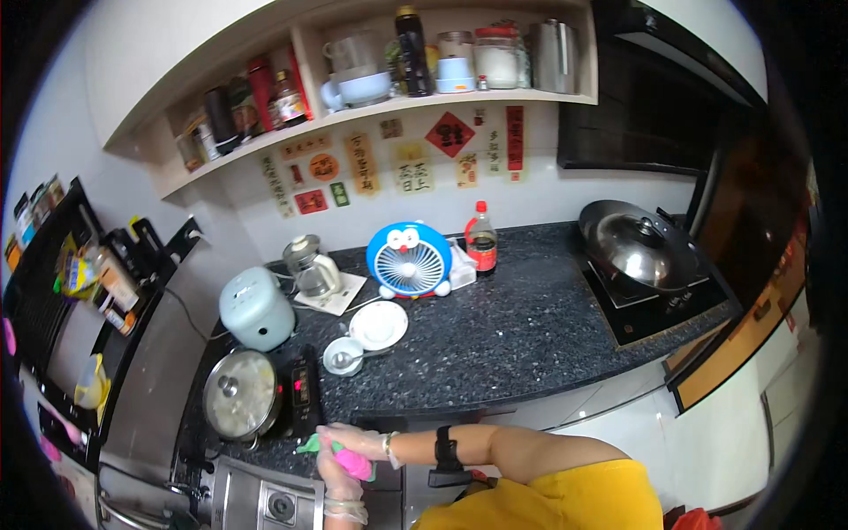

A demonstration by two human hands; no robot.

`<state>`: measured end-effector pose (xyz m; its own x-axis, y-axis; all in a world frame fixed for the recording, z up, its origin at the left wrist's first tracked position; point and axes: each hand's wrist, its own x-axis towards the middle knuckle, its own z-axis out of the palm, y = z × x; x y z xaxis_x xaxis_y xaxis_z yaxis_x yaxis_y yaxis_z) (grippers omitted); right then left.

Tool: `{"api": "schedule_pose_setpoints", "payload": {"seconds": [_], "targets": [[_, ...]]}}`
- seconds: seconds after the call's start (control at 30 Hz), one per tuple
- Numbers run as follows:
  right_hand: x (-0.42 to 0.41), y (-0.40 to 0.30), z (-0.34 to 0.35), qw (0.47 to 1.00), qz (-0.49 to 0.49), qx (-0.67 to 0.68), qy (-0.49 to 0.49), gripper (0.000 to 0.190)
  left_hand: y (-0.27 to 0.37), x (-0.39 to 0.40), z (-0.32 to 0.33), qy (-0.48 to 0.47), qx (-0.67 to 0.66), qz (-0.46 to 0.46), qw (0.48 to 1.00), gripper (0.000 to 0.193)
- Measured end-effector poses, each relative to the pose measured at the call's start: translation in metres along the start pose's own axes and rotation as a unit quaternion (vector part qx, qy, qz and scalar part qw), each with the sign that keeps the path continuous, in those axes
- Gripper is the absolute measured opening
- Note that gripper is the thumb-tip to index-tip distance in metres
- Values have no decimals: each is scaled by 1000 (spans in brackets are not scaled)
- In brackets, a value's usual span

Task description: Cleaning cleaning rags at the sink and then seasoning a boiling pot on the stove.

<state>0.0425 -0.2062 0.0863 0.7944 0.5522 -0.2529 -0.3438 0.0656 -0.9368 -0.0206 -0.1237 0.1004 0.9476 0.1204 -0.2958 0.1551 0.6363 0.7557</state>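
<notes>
Both hands wear clear plastic gloves and meet at the counter's front edge, beside the sink. My left hand (339, 474) grips a pink and green cloth (354, 464) from below. My right hand (354, 440) lies over the top of the same cloth, its fingers near the left hand's. A green corner of the cloth sticks out on the left. Just beyond the hands is a black induction cooker (305, 391) with lit red marks. On it stands a pot with a glass lid (242, 394), and pale food shows through the steamy glass.
The steel sink (265, 497) lies at lower left. Behind the cooker are a pale green rice cooker (257, 308), a small bowl with a spoon (343, 356), a white plate (378, 325), a glass kettle (315, 271), a blue fan (409, 260) and a sauce bottle (481, 242). A lidded wok (636, 248) sits at right.
</notes>
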Motion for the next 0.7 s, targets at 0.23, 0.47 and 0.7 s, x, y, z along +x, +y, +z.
{"api": "schedule_pose_setpoints", "payload": {"seconds": [0.23,0.47,0.7], "targets": [[-81,-46,-180,890,-86,-375,246,42,-46,37,90,-172,267,-134,938,43],[-148,-54,-306,807,121,-543,196,63,-82,83,99,-244,378,29,893,40],[-243,-384,-345,578,-338,-548,502,65,-14,34,74,-185,412,60,890,36]]}}
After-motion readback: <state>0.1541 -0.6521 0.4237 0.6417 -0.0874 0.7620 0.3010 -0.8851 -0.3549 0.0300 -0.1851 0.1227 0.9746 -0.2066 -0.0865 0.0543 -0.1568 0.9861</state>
